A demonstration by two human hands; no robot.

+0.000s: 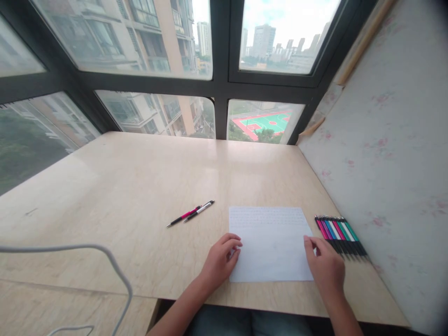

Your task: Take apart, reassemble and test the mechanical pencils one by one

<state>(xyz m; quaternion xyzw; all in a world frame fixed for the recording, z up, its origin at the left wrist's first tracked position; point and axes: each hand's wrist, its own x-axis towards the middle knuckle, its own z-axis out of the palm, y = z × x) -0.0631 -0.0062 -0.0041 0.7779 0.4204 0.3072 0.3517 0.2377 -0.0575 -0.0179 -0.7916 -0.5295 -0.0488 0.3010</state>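
A white sheet of paper (269, 256) lies on the desk before me, with several lines of handwriting across its upper part. My left hand (222, 259) rests at its left edge, fingers curled and thumb drawn in over the margin. On the opposite edge, my right hand (325, 263) pinches the paper between thumb and fingers. Just beyond that hand, a row of several pens (339, 233) with pink, purple, blue, white and green barrels lies side by side. Left of the sheet are a pink-and-black pen (184, 216) and a white-and-black pen (199, 211), lying close together at a slant.
The pale wooden desk (140, 177) reaches back to dark-framed windows (220, 84). A grey cable (105, 252) loops over its left front part. Along the right runs a wall (395, 186) with flowered paper. My legs (245, 322) are under the front edge.
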